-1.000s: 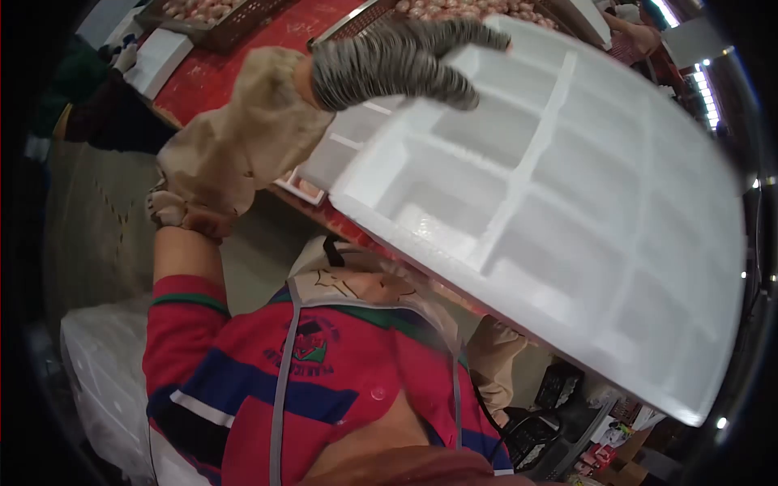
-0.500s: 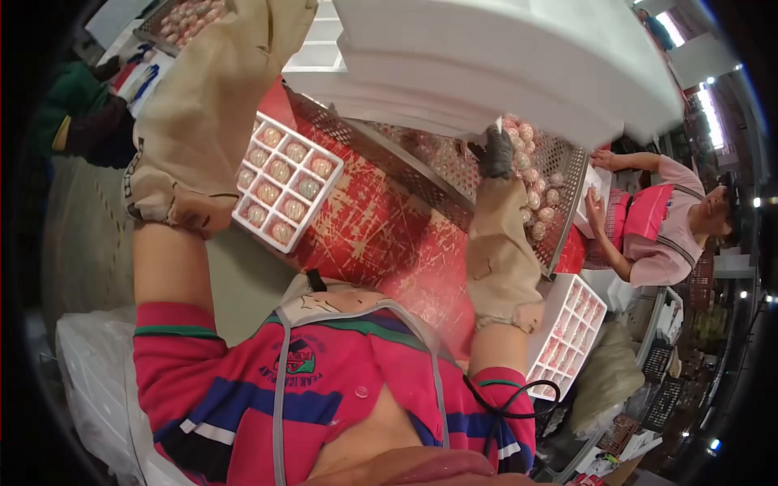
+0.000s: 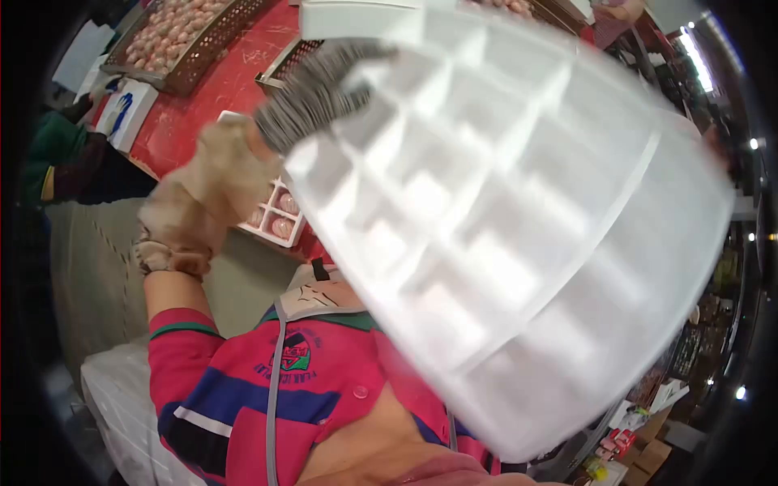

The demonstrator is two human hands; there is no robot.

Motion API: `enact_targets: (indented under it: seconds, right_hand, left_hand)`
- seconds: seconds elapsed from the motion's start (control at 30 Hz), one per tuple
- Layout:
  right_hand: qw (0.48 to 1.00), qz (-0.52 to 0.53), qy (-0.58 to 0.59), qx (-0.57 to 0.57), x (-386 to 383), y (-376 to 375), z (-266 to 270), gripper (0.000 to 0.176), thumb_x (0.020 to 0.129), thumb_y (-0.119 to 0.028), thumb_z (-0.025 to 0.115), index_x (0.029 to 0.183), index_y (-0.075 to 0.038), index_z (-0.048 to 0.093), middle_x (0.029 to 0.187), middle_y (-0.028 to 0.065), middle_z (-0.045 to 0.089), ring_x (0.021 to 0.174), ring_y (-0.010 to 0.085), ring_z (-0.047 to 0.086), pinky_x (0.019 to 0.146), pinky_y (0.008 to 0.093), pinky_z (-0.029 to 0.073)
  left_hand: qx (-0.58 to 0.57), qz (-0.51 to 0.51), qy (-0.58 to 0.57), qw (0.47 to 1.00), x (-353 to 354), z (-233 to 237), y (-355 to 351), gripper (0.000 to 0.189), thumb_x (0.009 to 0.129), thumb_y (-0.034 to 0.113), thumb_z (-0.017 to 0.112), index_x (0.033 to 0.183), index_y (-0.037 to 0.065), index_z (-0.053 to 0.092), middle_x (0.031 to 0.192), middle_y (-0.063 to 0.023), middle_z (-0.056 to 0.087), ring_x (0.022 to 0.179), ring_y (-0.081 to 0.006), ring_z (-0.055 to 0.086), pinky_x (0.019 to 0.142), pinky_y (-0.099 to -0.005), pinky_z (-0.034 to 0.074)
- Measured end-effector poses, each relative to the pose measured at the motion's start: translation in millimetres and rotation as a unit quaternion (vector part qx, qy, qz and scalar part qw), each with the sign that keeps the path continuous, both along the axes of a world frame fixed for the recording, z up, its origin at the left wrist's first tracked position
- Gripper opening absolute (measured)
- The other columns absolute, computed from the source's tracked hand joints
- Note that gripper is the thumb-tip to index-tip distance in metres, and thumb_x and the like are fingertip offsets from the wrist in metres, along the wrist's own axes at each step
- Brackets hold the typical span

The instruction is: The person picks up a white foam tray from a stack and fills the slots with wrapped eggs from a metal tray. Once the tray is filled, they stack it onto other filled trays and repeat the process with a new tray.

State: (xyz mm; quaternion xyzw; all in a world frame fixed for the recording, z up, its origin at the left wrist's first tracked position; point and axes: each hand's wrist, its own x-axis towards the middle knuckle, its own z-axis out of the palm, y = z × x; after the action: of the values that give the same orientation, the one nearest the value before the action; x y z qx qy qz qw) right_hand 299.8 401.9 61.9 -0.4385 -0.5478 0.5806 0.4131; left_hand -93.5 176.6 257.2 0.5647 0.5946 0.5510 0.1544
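A large white foam tray [image 3: 535, 202] with square compartments fills the middle and right of the view, tilted up and smeared by motion. Its visible compartments hold nothing. My left hand [image 3: 312, 97], in a grey striped glove with a beige sleeve cover, is closed over the tray's left edge. The tray hides my right hand and most of that arm. Behind my left forearm, partly covered, a white compartment box [image 3: 271, 235] holds shiny pinkish striped balls [image 3: 282, 228].
On the red worktable [image 3: 243, 53], a perforated crate [image 3: 182, 79] full of pinkish balls stands at the far left. Another person's gloved hand [image 3: 120, 112] rests near a white box there. A smaller crate edge [image 3: 279, 69] shows behind my hand. Plastic-wrapped material [image 3: 121, 405] lies at lower left.
The white foam tray has swung down toward me and turned so its compartments show. My left hand has come into view on its edge; my right hand has gone behind it.
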Motion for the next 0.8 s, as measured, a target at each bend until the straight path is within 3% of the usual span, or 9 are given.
enact_targets:
  seconds: [0.07, 0.1, 0.17, 0.23, 0.4, 0.47, 0.53, 0.6, 0.8]
  right_hand:
    - [0.999, -0.001, 0.035, -0.038, 40.4, -16.9, 19.4, 0.049, 0.096, -0.034, 0.043, 0.134, -0.004, 0.042, 0.13, 0.0146, 0.048, 0.111, 0.0247, 0.052, 0.088, 0.036, 0.048]
    - [0.997, 0.006, 0.052, -0.056, 58.0, -24.7, 29.5, 0.05, 0.096, -0.036, 0.041, 0.135, -0.004, 0.041, 0.131, 0.0148, 0.048, 0.112, 0.0251, 0.051, 0.089, 0.0368, 0.048]
    - [0.992, 0.027, 0.084, -0.092, 86.5, -41.5, 47.2, 0.052, 0.097, -0.039, 0.038, 0.135, -0.004, 0.04, 0.132, 0.0153, 0.046, 0.115, 0.0259, 0.05, 0.091, 0.0384, 0.047]
    - [0.985, 0.056, 0.109, -0.122, 103.2, -55.9, 62.1, 0.054, 0.098, -0.042, 0.035, 0.136, -0.004, 0.038, 0.134, 0.0157, 0.045, 0.118, 0.0267, 0.048, 0.094, 0.04, 0.046]
    - [0.974, 0.098, 0.102, -0.178, 109.5, -84.2, 75.0, 0.051, 0.098, -0.04, 0.036, 0.137, -0.007, 0.037, 0.135, 0.011, 0.045, 0.118, 0.027, 0.048, 0.09, 0.042, 0.048]
    - [0.958, 0.066, 0.113, -0.255, 91.2, -86.1, 50.1, 0.051, 0.097, -0.039, 0.042, 0.139, -0.009, 0.036, 0.133, 0.0098, 0.047, 0.114, 0.0255, 0.051, 0.088, 0.0409, 0.048]
    - [0.974, 0.034, -0.07, -0.212, 64.5, -105.0, 51.3, 0.053, 0.093, -0.032, 0.055, 0.138, -0.01, 0.039, 0.129, 0.0089, 0.05, 0.113, 0.0245, 0.052, 0.09, 0.0393, 0.047]
    - [0.972, 0.119, -0.204, 0.002, 73.3, -105.9, -14.0, 0.055, 0.088, -0.022, 0.064, 0.137, -0.01, 0.042, 0.126, 0.0081, 0.052, 0.113, 0.0233, 0.053, 0.091, 0.036, 0.047]
    - [0.951, 0.201, -0.217, 0.086, -9.3, -118.5, 4.3, 0.05, 0.085, -0.017, 0.067, 0.13, -0.007, 0.05, 0.122, 0.0099, 0.056, 0.111, 0.0197, 0.055, 0.088, 0.0321, 0.047]
  left_hand:
    - [-0.031, -0.007, 0.221, 0.975, 28.5, -40.9, -4.5, 0.049, 0.084, 0.013, 0.059, 0.131, 0.008, 0.048, 0.129, -0.0132, 0.052, 0.122, -0.0281, 0.047, 0.104, -0.0384, 0.036]
    - [-0.071, -0.034, 0.126, 0.989, 48.1, -58.7, -6.2, 0.047, 0.076, 0.007, 0.062, 0.122, 0.012, 0.055, 0.123, -0.0135, 0.055, 0.113, -0.0296, 0.055, 0.099, -0.0369, 0.044]
    - [-0.104, -0.034, 0.174, 0.979, 68.0, -121.0, -14.5, 0.044, 0.077, 0.006, 0.061, 0.12, 0.011, 0.055, 0.111, -0.0174, 0.058, 0.101, -0.0295, 0.06, 0.086, -0.0368, 0.051]
    - [-0.28, -0.076, 0.031, 0.956, 84.5, -144.0, -32.6, 0.045, 0.077, 0.004, 0.06, 0.121, 0.01, 0.054, 0.114, -0.0206, 0.056, 0.101, -0.0316, 0.06, 0.088, -0.0395, 0.049]
    - [-0.319, 0.031, 0.126, 0.939, 80.8, -279.6, -42.2, 0.043, 0.08, 0.013, 0.057, 0.123, 0.012, 0.054, 0.124, -0.0239, 0.051, 0.104, -0.0346, 0.058, 0.094, -0.0414, 0.044]
    - [-0.395, 0.022, 0.239, 0.887, 86.2, -242.0, -61.7, 0.045, 0.081, 0.023, 0.056, 0.126, 0.016, 0.054, 0.131, -0.0226, 0.046, 0.115, -0.0344, 0.05, 0.098, -0.0413, 0.039]
    - [-0.337, 0.039, 0.323, 0.884, 94.0, -210.6, -53.7, 0.048, 0.079, 0.023, 0.058, 0.126, 0.018, 0.053, 0.136, -0.0189, 0.041, 0.124, -0.0325, 0.042, 0.098, -0.0442, 0.037]
    - [-0.312, 0.08, 0.368, 0.872, 77.3, -193.9, -25.9, 0.058, 0.079, 0.028, 0.062, 0.134, 0.018, 0.045, 0.141, -0.0125, 0.039, 0.129, -0.031, 0.037, 0.102, -0.0481, 0.032]
    - [-0.181, 0.288, 0.442, 0.83, -19.3, -170.3, 83.3, 0.06, 0.079, 0.03, 0.061, 0.135, 0.017, 0.043, 0.134, -0.01, 0.045, 0.125, -0.0295, 0.04, 0.098, -0.0483, 0.034]
